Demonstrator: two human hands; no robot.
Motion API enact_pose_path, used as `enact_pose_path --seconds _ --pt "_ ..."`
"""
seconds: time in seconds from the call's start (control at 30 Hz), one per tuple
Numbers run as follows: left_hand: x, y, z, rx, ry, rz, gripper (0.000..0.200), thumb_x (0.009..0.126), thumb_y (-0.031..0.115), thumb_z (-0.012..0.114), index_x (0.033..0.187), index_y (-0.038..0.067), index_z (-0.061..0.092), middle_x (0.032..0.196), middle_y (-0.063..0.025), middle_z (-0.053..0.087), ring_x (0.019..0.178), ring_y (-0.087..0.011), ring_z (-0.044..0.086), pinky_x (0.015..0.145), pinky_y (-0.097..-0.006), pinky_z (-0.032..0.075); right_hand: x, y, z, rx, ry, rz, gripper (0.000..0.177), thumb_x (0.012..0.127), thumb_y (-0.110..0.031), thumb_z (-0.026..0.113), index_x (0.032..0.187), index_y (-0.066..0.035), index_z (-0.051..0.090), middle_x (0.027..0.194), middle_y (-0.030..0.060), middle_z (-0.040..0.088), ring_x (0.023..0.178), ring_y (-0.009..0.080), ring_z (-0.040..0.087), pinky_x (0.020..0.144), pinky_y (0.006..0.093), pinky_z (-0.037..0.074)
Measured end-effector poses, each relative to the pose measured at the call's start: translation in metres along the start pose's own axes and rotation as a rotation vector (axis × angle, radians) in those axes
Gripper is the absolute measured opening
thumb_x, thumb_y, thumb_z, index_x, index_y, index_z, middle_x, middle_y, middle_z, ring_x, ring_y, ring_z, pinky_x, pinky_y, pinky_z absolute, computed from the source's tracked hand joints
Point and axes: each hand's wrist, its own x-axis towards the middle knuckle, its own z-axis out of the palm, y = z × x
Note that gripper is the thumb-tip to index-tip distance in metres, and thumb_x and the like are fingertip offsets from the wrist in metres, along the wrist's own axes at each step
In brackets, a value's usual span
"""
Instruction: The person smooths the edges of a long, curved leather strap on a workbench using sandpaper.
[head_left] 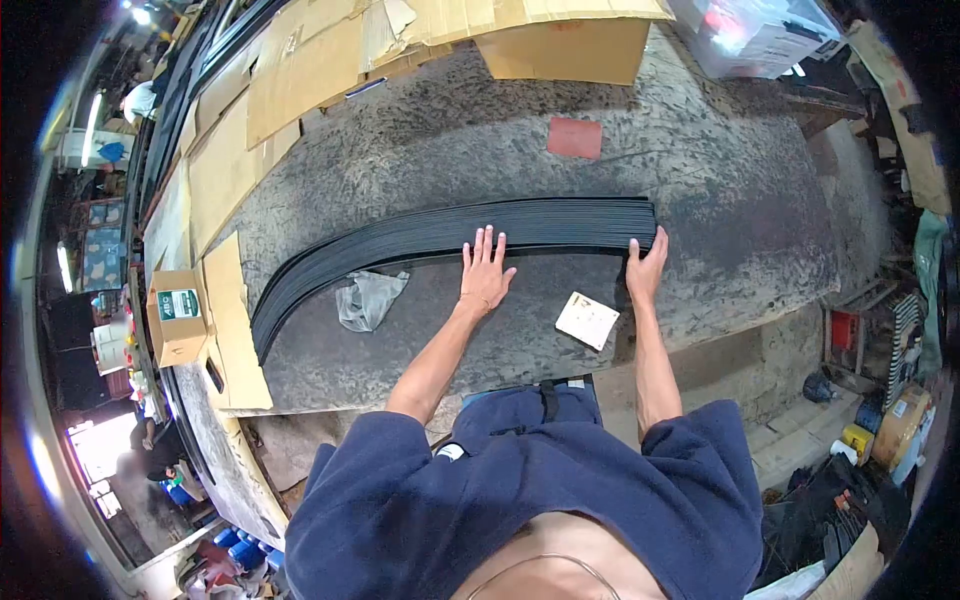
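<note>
A thick bundle of long black strips [540, 222], which look like rubber or plastic, lies across the worn table and bends toward me at its left end. My left hand [485, 270] rests flat with fingers spread, its fingertips on the bundle's near edge around the middle. At the right end, my right hand [646, 266] grips the corner, thumb on the near side and fingers against the cut ends. A crumpled clear plastic bag [370, 300] lies left of my left hand. Between my forearms sits a small whitish card or pad [588, 320] with marks on it.
A reddish rectangular piece [574, 138] lies on the dark table [740, 210] beyond the bundle. Flattened cardboard [300, 90] and a cardboard box [565, 50] line the far side. A clear plastic bin [755, 35] stands far right, a small open carton [178, 318] at left.
</note>
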Motion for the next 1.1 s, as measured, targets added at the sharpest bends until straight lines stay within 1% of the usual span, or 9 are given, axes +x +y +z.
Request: enact_pose_path --seconds 0.07,0.13,0.17,0.27,0.33,0.5,0.67,0.9,1.1 --pt "0.000 -0.001 0.001 -0.024 -0.006 -0.005 0.081 0.096 0.045 0.057 0.158 0.006 0.024 0.166 -0.0213 0.014 0.154 -0.0388 0.010 0.121 -0.0581 0.015 0.000 -0.010 -0.001 -0.030 -0.007 -0.037 0.065 0.096 -0.026 0.064 0.146 0.006 0.039 0.153 0.0254 0.038 0.146 0.0403 0.030 0.119 0.0476 0.026" --pt "0.000 -0.001 0.003 -0.045 0.000 -0.011 0.080 0.096 0.046 0.056 0.158 0.006 0.024 0.166 -0.0213 0.014 0.154 -0.0388 0.010 0.121 -0.0585 0.015 0.003 -0.022 0.000 -0.332 0.069 -0.327 0.061 0.091 -0.020 0.066 0.142 0.005 0.044 0.149 0.0261 0.042 0.142 0.0428 0.035 0.116 0.0493 0.029" --pt "0.000 -0.001 0.006 -0.036 0.010 -0.011 0.081 0.096 0.048 0.055 0.158 0.006 0.024 0.166 -0.0214 0.014 0.154 -0.0387 0.010 0.121 -0.0589 0.014 0.007 -0.037 0.005 -0.267 0.014 -0.446 0.059 0.089 -0.017 0.067 0.140 0.004 0.047 0.147 0.0264 0.044 0.139 0.0444 0.039 0.115 0.0507 0.032" --pt "0.000 0.002 0.004 -0.014 0.047 -0.005 0.082 0.096 0.049 0.055 0.158 0.005 0.024 0.166 -0.0216 0.014 0.154 -0.0390 0.010 0.121 -0.0594 0.014 0.015 -0.061 0.036 -0.310 -0.211 -0.689 0.059 0.096 -0.030 0.061 0.143 0.002 0.047 0.154 0.0237 0.039 0.145 0.0401 0.034 0.117 0.0517 0.029" --pt "0.003 0.009 -0.006 -0.009 -0.034 -0.041 0.082 0.096 0.051 0.055 0.156 0.002 0.028 0.165 -0.0231 0.017 0.154 -0.0402 0.011 0.120 -0.0596 0.014 0.026 -0.072 0.055 -0.341 -0.249 -0.722 0.061 0.096 -0.034 0.060 0.144 0.000 0.046 0.154 0.0229 0.039 0.145 0.0390 0.034 0.118 0.0519 0.028" --pt "0.044 0.025 -0.018 -0.209 0.191 0.028 0.080 0.096 0.051 0.053 0.153 -0.001 0.032 0.162 -0.0236 0.024 0.153 -0.0375 0.016 0.121 -0.0569 0.016 0.026 -0.074 0.092 -0.544 -0.368 -0.767 0.065 0.097 -0.046 0.055 0.145 -0.002 0.047 0.154 0.0193 0.042 0.145 0.0342 0.036 0.118 0.0543 0.026" --pt "0.074 0.018 -0.004 -0.116 0.154 -0.042 0.082 0.098 0.059 0.043 0.154 0.000 0.031 0.163 -0.0210 0.024 0.153 -0.0340 0.018 0.123 -0.0526 0.015 0.028 -0.080 0.090 -0.527 -0.385 -0.761 0.060 0.097 -0.042 0.056 0.143 -0.004 0.049 0.150 0.0165 0.047 0.143 0.0325 0.038 0.120 0.0527 0.024" --pt "0.059 -0.007 -0.006 -0.133 0.112 0.032 0.078 0.096 0.058 0.047 0.156 0.010 0.032 0.164 -0.0118 0.026 0.153 -0.0290 0.021 0.123 -0.0517 0.017 0.030 -0.083 0.090 -0.539 -0.389 -0.740 0.056 0.096 -0.039 0.058 0.141 -0.006 0.051 0.147 0.0157 0.049 0.140 0.0324 0.041 0.119 0.0524 0.025" --pt "0.032 -0.058 -0.004 -0.109 0.166 -0.003 0.079 0.094 0.061 0.049 0.154 0.011 0.037 0.164 -0.0108 0.028 0.152 -0.0285 0.022 0.121 -0.0516 0.019 0.030 -0.081 0.091 -0.556 -0.389 -0.747 0.055 0.097 -0.040 0.057 0.141 -0.006 0.051 0.145 0.0143 0.051 0.139 0.0313 0.042 0.119 0.0518 0.025"
